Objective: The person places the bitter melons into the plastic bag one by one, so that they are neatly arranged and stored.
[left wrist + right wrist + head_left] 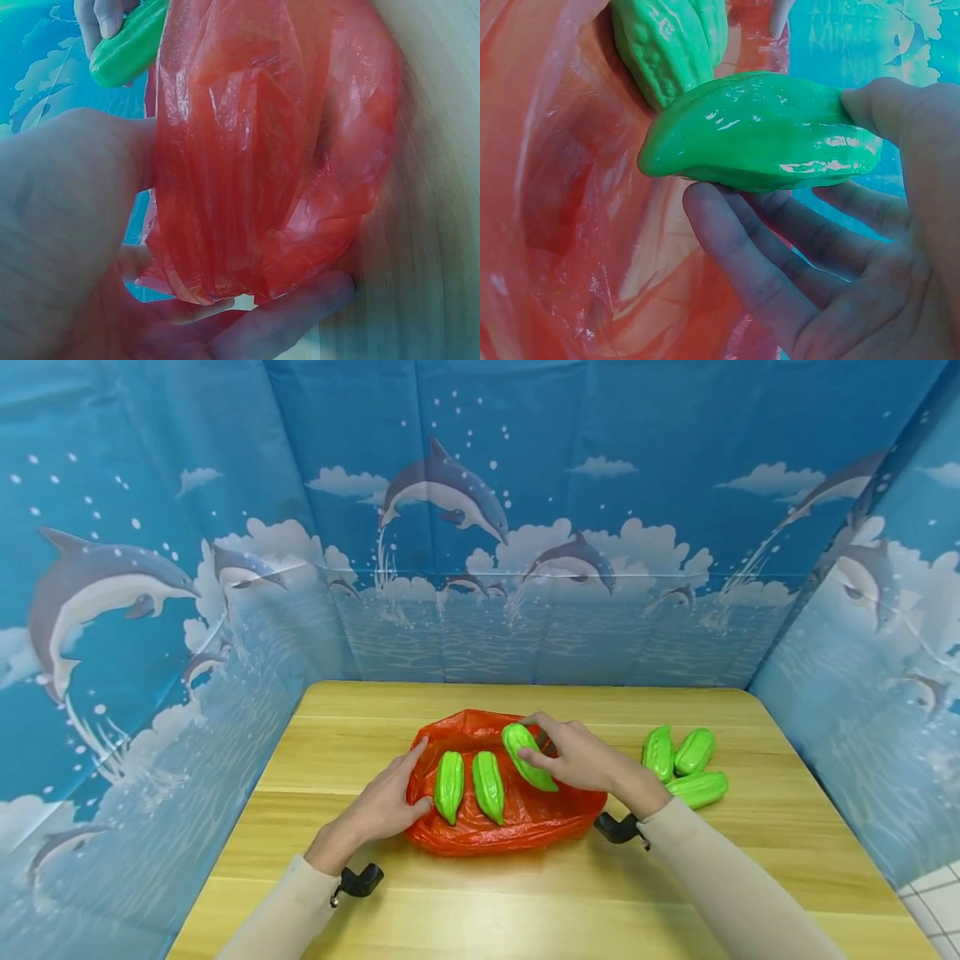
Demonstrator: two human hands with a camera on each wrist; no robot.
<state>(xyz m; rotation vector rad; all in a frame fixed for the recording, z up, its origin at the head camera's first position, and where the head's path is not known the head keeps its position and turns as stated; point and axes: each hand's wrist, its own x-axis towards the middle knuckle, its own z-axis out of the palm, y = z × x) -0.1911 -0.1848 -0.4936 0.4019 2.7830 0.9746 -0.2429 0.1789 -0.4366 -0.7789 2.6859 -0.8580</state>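
Note:
A red plastic bag (pixel 517 835) lies spread wide on the table with two bright green bitter melons in it, a left melon (pixel 449 787) and a middle melon (pixel 488 787). My right hand (pixel 581 756) holds a third green bitter melon (pixel 757 135) over the bag's right part, thumb on one side and fingers on the other. This melon is glossy, ridged and tapers to a point. At the bag's left rim, my left hand (pixel 382 797) holds the thin plastic, its thumb inside the edge and its fingers along the outside.
Right of the bag lie three more green bitter melons, an upright one (pixel 658 753), a slanted one (pixel 695 752) and a lower one (pixel 699 788). The wooden table (pixel 480 910) is bordered at back and sides by a blue dolphin-print curtain (pixel 525 635).

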